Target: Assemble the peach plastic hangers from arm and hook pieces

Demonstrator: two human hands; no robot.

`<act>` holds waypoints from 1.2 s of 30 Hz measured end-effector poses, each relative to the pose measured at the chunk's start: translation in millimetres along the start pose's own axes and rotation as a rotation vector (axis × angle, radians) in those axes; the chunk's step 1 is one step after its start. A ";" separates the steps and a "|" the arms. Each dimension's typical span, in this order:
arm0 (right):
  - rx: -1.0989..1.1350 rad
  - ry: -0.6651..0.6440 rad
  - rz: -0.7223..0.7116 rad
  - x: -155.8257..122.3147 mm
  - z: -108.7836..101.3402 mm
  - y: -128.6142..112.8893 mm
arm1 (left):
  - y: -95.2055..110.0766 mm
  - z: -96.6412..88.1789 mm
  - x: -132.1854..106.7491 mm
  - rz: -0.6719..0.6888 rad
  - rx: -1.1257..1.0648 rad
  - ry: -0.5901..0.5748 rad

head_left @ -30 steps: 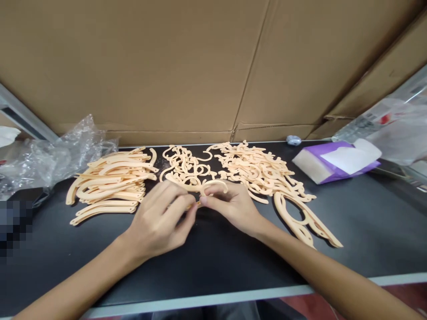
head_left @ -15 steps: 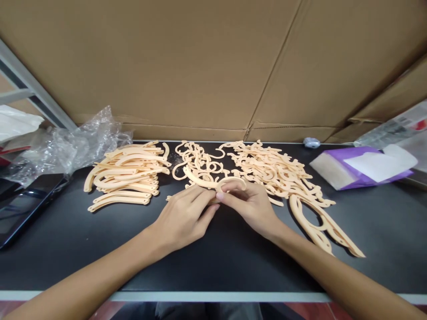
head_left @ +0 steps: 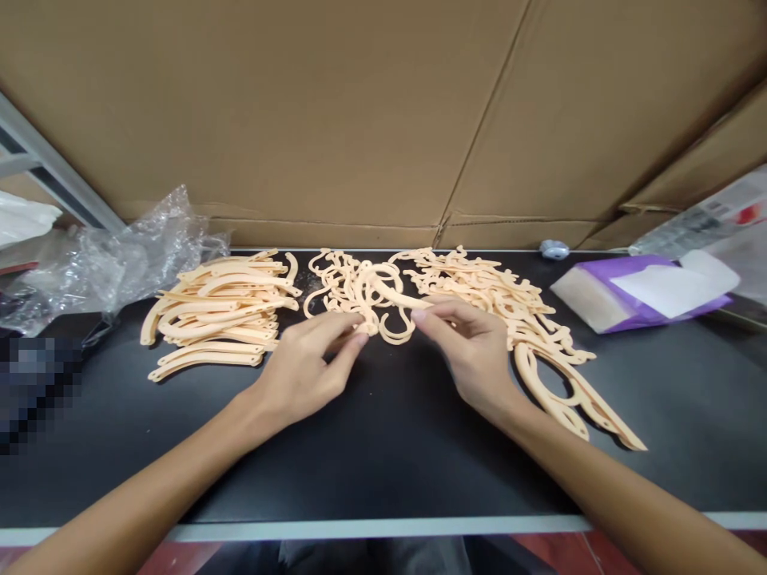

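A peach plastic folding hanger point(head_left: 392, 294) is between my hands, over the middle of the table. Its two curved arms appear to meet near the top. My left hand point(head_left: 317, 359) pinches the lower end of one arm between thumb and fingers. The end of the other arm is gripped by my right hand point(head_left: 467, 347), and the fingers hide part of it. Just below the hanger shows a hook-shaped piece point(head_left: 396, 334); I cannot tell whether it is attached. Behind lies a small pile of hook pieces point(head_left: 335, 275).
Curved hanger arms point(head_left: 209, 311) are heaped at left, small hanger parts point(head_left: 497, 283) at right. Joined hanger pieces point(head_left: 575, 395) lie beside my right forearm. Around the black table point(head_left: 383, 455) are crumpled clear plastic point(head_left: 144, 247), a purple tissue pack point(head_left: 623, 291) and a cardboard wall point(head_left: 300, 120).
My hands have moved apart, the left one to the left and the right one to the right. The hanger between them has turned, with its arms now spread downward.
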State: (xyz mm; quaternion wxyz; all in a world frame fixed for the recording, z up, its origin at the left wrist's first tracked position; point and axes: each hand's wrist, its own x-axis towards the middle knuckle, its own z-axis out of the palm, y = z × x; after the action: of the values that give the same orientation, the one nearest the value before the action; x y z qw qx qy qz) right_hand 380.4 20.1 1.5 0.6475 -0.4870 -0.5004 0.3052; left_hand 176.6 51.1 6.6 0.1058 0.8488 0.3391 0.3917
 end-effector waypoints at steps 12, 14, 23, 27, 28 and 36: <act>0.005 -0.045 0.105 4.1 -3.9 -6.0 | -7.6 -9.4 12.0 -0.276 -0.160 0.018; -0.001 -0.083 0.095 3.4 -2.8 -7.3 | -6.8 -8.7 11.1 -0.292 -0.233 -0.014; 0.077 -0.002 0.128 2.9 -1.5 -4.7 | -3.6 -3.8 6.7 -0.254 -0.260 0.007; 0.335 0.047 0.204 5.2 0.2 -7.3 | 1.8 -2.7 5.2 -0.255 -0.305 0.023; 0.376 0.036 0.235 5.3 1.1 -8.4 | 3.1 -2.5 4.8 -0.242 -0.302 0.031; 0.219 -0.324 0.582 0.3 2.7 -14.6 | 7.3 -4.6 5.9 -0.099 -0.225 -0.012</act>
State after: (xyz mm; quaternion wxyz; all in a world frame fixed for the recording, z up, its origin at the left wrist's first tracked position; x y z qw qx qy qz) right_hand 376.6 16.2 15.4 0.4939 -0.4821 -0.4015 0.6021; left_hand 179.6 49.1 16.4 0.2217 0.8161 0.3336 0.4166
